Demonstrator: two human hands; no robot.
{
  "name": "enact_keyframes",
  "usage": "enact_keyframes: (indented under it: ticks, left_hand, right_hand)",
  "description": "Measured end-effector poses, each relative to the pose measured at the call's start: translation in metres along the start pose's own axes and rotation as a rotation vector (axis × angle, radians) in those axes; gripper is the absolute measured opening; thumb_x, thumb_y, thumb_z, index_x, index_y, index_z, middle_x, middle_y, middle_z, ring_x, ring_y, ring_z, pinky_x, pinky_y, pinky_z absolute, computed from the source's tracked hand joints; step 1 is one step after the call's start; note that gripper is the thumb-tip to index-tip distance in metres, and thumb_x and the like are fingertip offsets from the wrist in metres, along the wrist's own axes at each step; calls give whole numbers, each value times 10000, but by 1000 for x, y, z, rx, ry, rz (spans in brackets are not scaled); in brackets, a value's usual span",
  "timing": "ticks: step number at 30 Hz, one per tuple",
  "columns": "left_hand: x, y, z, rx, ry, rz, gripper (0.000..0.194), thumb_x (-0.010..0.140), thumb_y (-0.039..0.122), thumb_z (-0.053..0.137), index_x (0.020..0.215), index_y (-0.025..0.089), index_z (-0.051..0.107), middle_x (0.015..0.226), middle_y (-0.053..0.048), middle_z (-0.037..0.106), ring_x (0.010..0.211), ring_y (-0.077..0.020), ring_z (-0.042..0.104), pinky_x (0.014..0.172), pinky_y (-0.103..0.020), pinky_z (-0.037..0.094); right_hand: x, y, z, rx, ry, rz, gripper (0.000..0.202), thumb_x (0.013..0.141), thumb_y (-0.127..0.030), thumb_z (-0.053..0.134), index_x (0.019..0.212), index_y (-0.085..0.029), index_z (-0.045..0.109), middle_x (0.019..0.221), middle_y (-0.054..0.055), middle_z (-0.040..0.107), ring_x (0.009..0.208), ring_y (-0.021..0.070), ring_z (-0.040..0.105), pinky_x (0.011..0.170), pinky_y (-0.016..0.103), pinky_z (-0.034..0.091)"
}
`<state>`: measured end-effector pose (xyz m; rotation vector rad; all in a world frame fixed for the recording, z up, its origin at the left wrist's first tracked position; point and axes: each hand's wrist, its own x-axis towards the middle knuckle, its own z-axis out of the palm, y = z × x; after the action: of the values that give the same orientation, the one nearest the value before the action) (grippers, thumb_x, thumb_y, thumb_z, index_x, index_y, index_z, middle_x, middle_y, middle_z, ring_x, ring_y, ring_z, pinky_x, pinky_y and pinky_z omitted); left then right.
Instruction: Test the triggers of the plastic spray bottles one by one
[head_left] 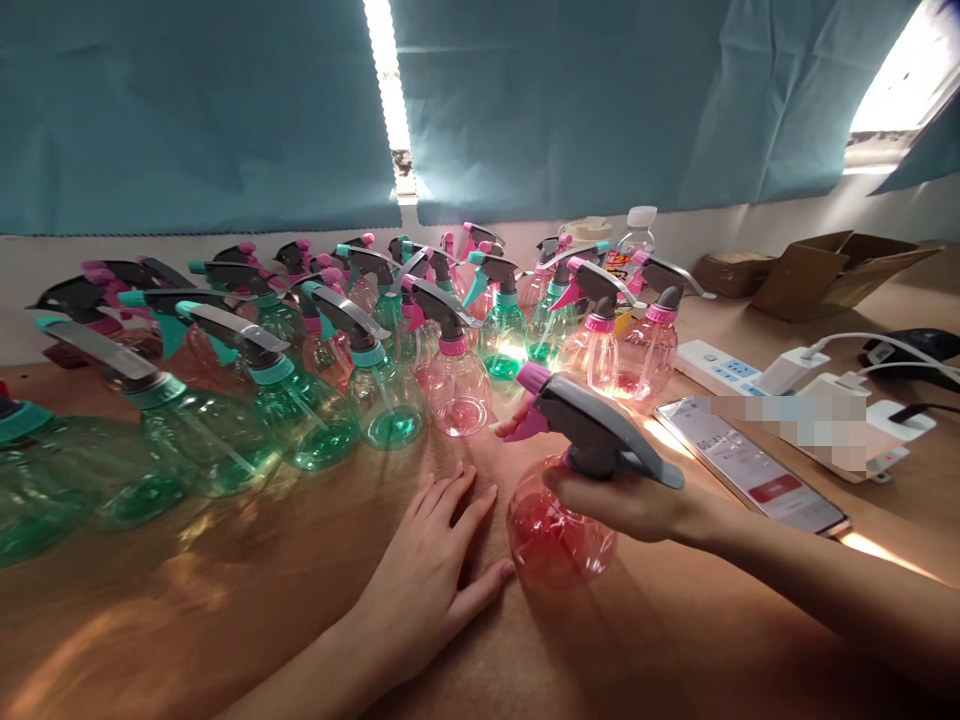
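A see-through pink spray bottle (559, 525) with a dark grey head and pink trigger stands near me. My right hand (611, 500) is wrapped round its neck, with a fingertip by the pink trigger. Palm down on the brown tabletop (262, 630), my left hand (431, 555) lies with fingers spread, its thumb close to the base of that bottle. Beyond the fingers stand another pink spray bottle (459, 390) and a green spray bottle (390, 405). Several more green and pink ones fill the left and the back.
On the right lie a phone (739, 465) with a lit screen and a white power strip (720, 365) with plugged-in chargers. An open cardboard box (817, 280) sits behind them. A clear capped bottle (636, 235) stands at the back, before a blue-green curtain (562, 110).
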<state>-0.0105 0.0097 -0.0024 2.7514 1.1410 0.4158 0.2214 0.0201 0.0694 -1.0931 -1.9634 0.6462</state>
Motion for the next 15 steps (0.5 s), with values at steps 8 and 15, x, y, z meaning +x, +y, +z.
enact_keyframes:
  ticks: [8, 15]
  left_hand:
    - [1, 1, -2, -20, 6, 4, 557, 953, 510, 499, 1404, 184, 468, 1496, -153, 402, 1365, -350, 370, 1117, -580, 277]
    - [1, 2, -1, -2, -18, -5, 568, 961, 529, 467, 1409, 181, 453, 1505, -157, 386, 1380, -328, 350, 1131, -561, 257]
  right_hand:
    - [-3, 0, -2, -42, 7, -12, 417, 700, -129, 613, 1064, -333, 617, 595, -63, 550, 408, 82, 384, 328, 216, 217]
    - [-4, 2, -4, -68, -7, 6, 269, 712, -164, 627, 943, -300, 632, 612, -53, 559, 402, 76, 392, 307, 224, 200]
